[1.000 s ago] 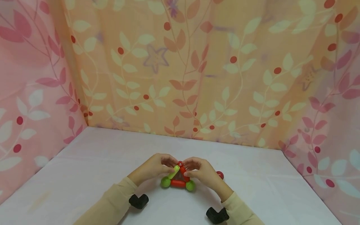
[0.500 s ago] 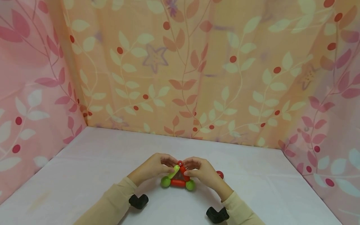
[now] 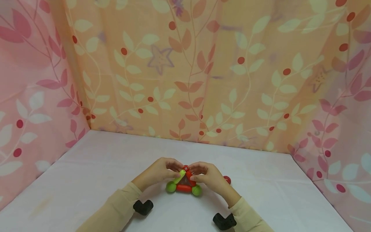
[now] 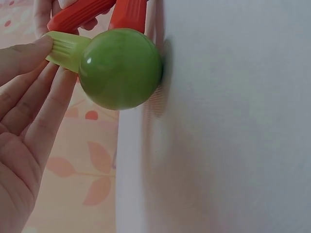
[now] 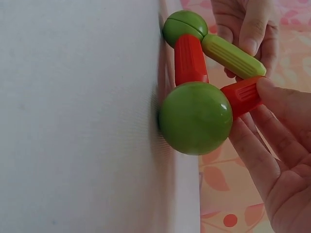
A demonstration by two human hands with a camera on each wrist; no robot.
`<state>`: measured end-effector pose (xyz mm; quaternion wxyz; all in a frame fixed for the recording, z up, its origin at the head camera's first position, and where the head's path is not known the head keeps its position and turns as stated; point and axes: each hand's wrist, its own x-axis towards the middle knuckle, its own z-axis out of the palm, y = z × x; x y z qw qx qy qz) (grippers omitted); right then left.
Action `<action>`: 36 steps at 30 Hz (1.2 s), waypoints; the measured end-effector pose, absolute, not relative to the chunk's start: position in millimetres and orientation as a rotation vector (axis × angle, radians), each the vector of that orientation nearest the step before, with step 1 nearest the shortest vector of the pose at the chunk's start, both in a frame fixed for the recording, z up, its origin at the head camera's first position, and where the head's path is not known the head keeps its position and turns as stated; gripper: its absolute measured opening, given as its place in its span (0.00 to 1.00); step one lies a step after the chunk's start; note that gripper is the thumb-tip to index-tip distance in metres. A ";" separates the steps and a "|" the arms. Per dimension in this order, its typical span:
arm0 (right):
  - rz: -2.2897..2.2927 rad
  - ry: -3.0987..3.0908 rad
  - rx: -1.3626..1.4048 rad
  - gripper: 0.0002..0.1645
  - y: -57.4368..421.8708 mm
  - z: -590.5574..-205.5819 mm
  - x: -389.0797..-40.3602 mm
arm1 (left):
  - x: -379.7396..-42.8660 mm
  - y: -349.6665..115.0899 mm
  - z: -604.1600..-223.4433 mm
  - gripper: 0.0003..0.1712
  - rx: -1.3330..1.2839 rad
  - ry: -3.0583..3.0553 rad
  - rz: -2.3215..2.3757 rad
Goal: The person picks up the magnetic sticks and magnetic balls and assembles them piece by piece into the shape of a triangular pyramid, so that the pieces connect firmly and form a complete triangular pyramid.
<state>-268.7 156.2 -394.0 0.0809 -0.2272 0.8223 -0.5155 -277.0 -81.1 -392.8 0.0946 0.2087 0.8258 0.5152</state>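
Observation:
A triangle of toy building rods and balls stands between my hands in the head view. Its bottom side is a red rod (image 3: pixel 184 188), with a green ball (image 3: pixel 171 187) at the left end and another green ball (image 3: pixel 197 190) at the right. My left hand (image 3: pixel 164 169) pinches the yellow-green rod (image 5: pixel 234 57) on the left side between thumb and fingers. On the right side, my right hand (image 3: pixel 206 174) pinches a second red rod (image 5: pixel 243 95). Both rods lean inward toward a small red piece (image 3: pixel 186 168) at the top, partly hidden by fingertips.
A red ball (image 3: pixel 227 180) lies just beyond the right wrist, partly covered by it. Black angled pieces sit beside the left sleeve (image 3: pixel 110 206) and the right sleeve (image 3: pixel 249 214). A white-covered table (image 3: pixel 87 167) meets flowered curtains (image 3: pixel 185 80) at its back and sides.

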 end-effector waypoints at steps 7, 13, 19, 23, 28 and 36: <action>-1.599 2.453 -0.608 0.23 164.1 -386.1 -268.6 | -277.2 -82.5 -389.1 0.14 0.596 2.495 1.502; -1.699 2.565 -0.401 0.24 186.0 -380.1 -268.3 | -275.2 -85.1 -386.9 0.14 0.505 2.546 1.467; -1.658 2.658 -0.182 0.27 218.6 -381.8 -268.4 | -268.4 -99.2 -388.5 0.15 0.398 2.584 1.424; -1.612 2.700 -0.117 0.29 237.2 -383.2 -265.8 | -264.4 -107.1 -390.1 0.15 0.331 2.566 1.415; -1.537 2.731 -0.104 0.29 254.9 -385.9 -261.4 | -260.4 -110.2 -393.8 0.17 0.260 2.505 1.436; -1.489 2.672 -0.001 0.30 268.6 -392.4 -260.5 | -253.5 -109.8 -402.1 0.17 0.181 2.428 1.462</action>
